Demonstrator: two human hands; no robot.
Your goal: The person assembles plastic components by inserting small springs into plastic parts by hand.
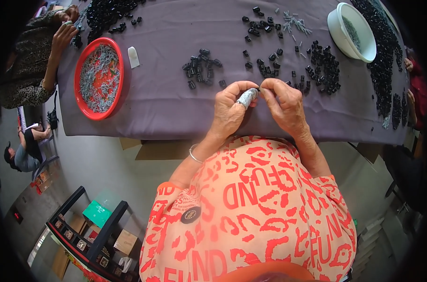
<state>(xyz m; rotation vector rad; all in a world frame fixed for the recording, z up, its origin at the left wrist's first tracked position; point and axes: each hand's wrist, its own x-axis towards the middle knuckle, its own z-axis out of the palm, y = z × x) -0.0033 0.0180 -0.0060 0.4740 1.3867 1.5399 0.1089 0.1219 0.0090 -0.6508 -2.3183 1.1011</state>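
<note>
My left hand (228, 109) and my right hand (287, 104) meet at the near edge of the cloth-covered table. Their fingertips are pinched around a tiny black piece (259, 89), mostly hidden by the fingers. A grey speckled wrap (247, 98) covers a digit of my left hand. Just beyond lies a loose cluster of small black cylindrical parts (199, 69). Past my right hand, more black parts (324, 70) are spread out. Small grey pins (296, 23) lie scattered behind them.
A red bowl (121, 77) of grey pins stands at the left, with a white piece (133, 57) beside it. A white basin (336, 28) holds more at the right. Heaps of black parts (385, 70) line the far right. A co-worker's hands (65, 30) work at far left.
</note>
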